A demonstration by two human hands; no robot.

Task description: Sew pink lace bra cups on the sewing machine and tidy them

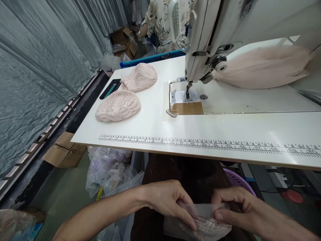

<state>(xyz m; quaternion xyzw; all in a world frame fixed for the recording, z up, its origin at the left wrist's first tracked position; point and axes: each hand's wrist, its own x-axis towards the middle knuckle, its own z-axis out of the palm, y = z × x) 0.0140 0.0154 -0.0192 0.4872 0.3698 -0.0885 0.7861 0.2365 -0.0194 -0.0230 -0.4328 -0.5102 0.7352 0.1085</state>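
Note:
Low in the view, in my lap below the table edge, both hands pinch a small pale pink lace piece (200, 227) with a sheer layer. My left hand (165, 199) grips its left side with fingers closed. My right hand (234, 207) holds its right side, thumb pressed on top. On the white sewing table (155, 129) lie two pink lace cups, one nearer (117, 106) and one farther (140, 77). The white sewing machine (215, 36) stands at the right, its needle (187, 91) over the plate.
A dark phone (110, 88) lies beside the cups. Pink tulle fabric (263, 67) is piled behind the machine. A ruler strip (208, 144) runs along the table front. Plastic bags (110, 170) and cardboard boxes (64, 154) sit on the floor at left. Another person (163, 20) works beyond.

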